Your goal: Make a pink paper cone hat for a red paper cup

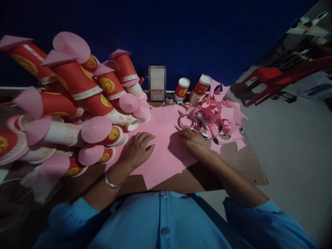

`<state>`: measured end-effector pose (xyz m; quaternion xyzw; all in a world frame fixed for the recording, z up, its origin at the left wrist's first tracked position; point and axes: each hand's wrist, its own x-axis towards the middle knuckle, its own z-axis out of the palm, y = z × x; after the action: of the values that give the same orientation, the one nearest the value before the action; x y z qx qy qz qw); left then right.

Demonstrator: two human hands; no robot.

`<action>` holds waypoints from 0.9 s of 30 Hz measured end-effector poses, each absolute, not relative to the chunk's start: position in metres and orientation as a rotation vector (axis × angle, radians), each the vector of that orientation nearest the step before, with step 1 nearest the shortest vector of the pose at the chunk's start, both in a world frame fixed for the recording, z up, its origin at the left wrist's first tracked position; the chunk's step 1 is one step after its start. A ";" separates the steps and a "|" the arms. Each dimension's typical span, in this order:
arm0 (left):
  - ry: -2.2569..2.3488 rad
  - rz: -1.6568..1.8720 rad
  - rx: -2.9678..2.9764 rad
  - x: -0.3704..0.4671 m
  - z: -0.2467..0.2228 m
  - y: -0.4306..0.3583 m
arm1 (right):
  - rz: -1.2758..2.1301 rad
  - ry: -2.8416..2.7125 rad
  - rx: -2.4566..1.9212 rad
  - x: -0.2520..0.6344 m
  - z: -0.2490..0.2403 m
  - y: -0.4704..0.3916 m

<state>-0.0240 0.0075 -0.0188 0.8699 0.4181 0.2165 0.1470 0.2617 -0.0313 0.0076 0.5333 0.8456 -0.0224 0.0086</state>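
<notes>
My left hand (140,148) rests on pink paper sheets (163,138), palm down, with fingers slightly bent and thumb apart; nothing shows in it. To the right, my right hand (193,141) reaches over the paper with curled fingers closed on a slim white pen-like tool (204,133). The tool's grey end pokes out left of the fingertips, and its middle is hidden under them. Just beyond these fingers lies a roll of tape (188,121). Left of my left hand, red and white paper cups joined into lanterns (77,79) with pink paper cones are heaped up.
Pink paper offcuts (220,114) pile up at the right of the wooden table (251,166). Two stacks of red cups (182,89) stand at the back beside a blurred upright box (157,83). A dark blue wall rises behind; a red stool (267,77) is off to the right.
</notes>
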 end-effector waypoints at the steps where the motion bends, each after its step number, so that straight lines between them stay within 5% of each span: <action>1: 1.197 0.635 2.493 -0.024 -0.018 0.008 | -0.066 2.624 1.680 0.266 0.007 -0.032; 17: 1.034 0.943 2.192 -0.021 -0.011 0.009 | 0.243 2.456 2.081 0.294 0.026 -0.021; 27: 1.013 0.986 2.106 -0.020 -0.005 0.010 | 0.106 1.862 2.375 0.317 0.042 0.001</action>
<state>-0.0199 0.0098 -0.0049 0.7925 0.3813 0.3712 0.2979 0.3168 0.0010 0.0423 0.7850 0.6155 0.0351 0.0607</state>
